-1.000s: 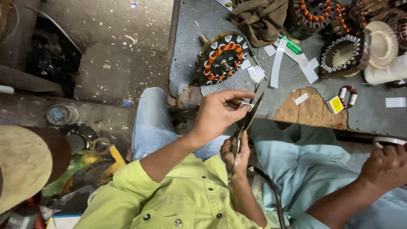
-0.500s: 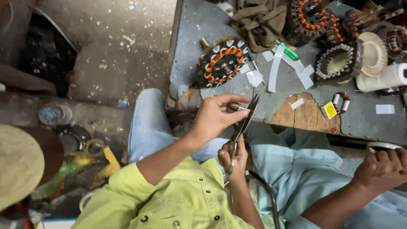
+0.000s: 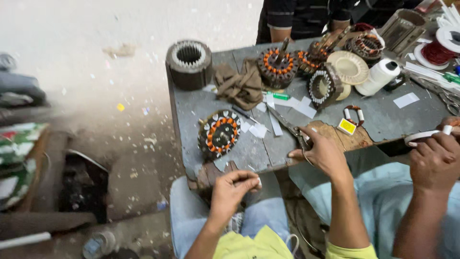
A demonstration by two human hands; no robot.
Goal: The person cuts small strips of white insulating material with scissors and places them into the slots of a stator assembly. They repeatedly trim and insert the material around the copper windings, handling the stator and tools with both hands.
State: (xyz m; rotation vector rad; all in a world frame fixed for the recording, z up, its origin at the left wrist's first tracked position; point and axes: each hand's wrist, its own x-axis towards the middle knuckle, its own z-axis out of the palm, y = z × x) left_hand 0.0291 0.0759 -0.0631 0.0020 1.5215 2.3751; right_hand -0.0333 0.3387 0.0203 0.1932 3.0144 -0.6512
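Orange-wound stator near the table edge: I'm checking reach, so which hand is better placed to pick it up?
Probably the left hand: it is closest to the stator, while the right hand holds scissors.

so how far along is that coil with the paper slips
Done: the coil has white slips around its ring, with cut strips lying beside it. In hand: the left hand pinches a white piece, the right hand holds scissors. Left: whether slots remain is too small to tell.
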